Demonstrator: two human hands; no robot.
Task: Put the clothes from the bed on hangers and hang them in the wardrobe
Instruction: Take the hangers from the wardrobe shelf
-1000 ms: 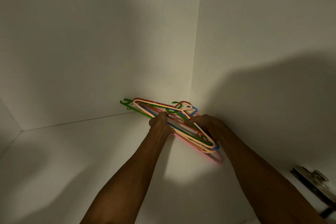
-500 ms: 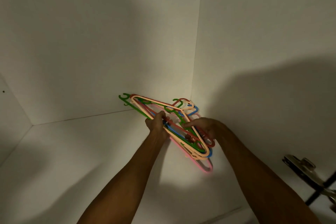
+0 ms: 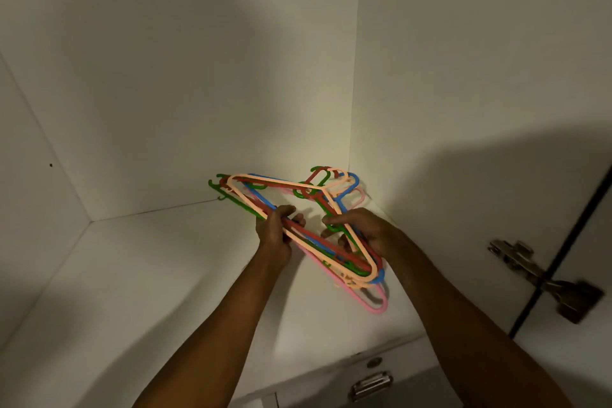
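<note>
Two hands hold one bundle of coloured plastic hangers, so the step in hand looks like fetching hangers before any clothes are dressed; neither clothes nor bed is in view. Next, I judge, the bundle must be drawn back toward the body without snagging its tangled hooks, then one hanger freed.

The left hand has its fingers curled round the long bottom bars. The right hand, just beside it, grips the sloping arms with the thumb reaching across on top. The hooks lie beyond the right hand, and the pink end is nearer the person than either hand. Whether the bundle touches the white shelf beneath the hands cannot be told. Both forearms reach forward and converge, wrists close together.
</note>
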